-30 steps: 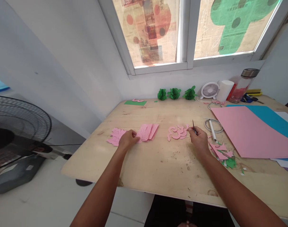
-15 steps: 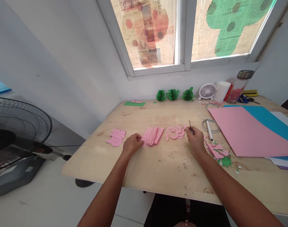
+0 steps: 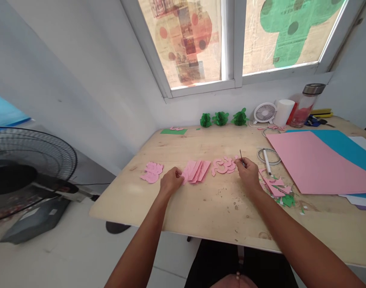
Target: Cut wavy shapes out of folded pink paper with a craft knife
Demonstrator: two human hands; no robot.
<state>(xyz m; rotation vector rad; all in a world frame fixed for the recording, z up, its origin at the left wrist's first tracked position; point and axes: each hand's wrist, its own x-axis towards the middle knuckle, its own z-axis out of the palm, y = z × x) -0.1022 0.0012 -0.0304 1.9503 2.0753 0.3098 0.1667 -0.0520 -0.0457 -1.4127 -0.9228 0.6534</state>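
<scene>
My left hand (image 3: 171,181) is closed, its thumb and fingers pinching the left edge of a fanned row of folded pink paper pieces (image 3: 196,172) on the table. In my closed right hand (image 3: 248,173) is a thin dark pointed tool (image 3: 240,154), its tip upward; the fingers hide most of it, so I cannot tell its kind. Just left of that hand, and partly behind its fingertips, lie curved pink paper offcuts (image 3: 223,165). A pile of scalloped pink paper cutouts (image 3: 153,173) rests left of my left hand.
Right of my right hand are pink and green scraps (image 3: 280,190), a white pen (image 3: 267,162) and large coloured sheets (image 3: 318,164). Green paper figures (image 3: 220,119), a small white fan (image 3: 265,113) and a glass bottle (image 3: 306,108) stand along the wall. A black floor fan (image 3: 29,172) stands at left.
The view has shifted slightly, so the table appears a little further right. Both hands keep nearly the same places beside the pink paper, with the dark tool still in my right hand.
</scene>
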